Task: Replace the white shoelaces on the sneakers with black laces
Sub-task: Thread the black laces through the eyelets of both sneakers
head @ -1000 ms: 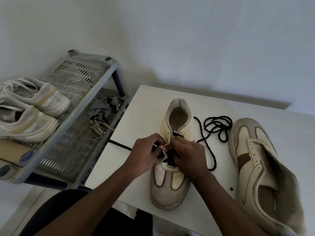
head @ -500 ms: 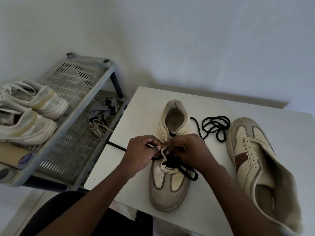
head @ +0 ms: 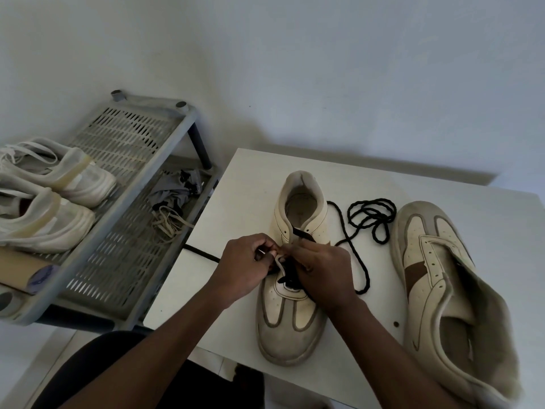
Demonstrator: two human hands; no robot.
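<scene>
A cream sneaker (head: 290,317) stands on the white table (head: 244,184), toe towards me. My left hand (head: 246,267) and my right hand (head: 321,268) meet over its eyelets. The left hand pinches the left eyelet flap, and the right hand pinches the black lace (head: 362,270) there. The lace loops off to the right and ends in a loose coil (head: 372,216) behind the shoe. Another part of the lace hangs over the table's left edge (head: 202,252). A second cream sneaker (head: 442,287), without a lace, lies on its side at the right.
A grey slatted shoe rack (head: 132,202) stands left of the table. Two white sneakers (head: 44,202) sit on its top shelf. Its lower shelf holds a pale loose lace (head: 168,224) and a grey cloth (head: 174,191). A wall rises close behind.
My right hand has drawn back towards the eyelets, and the lace loop that lay across the toe half a second ago now trails off to the right. My left hand has hardly moved.
</scene>
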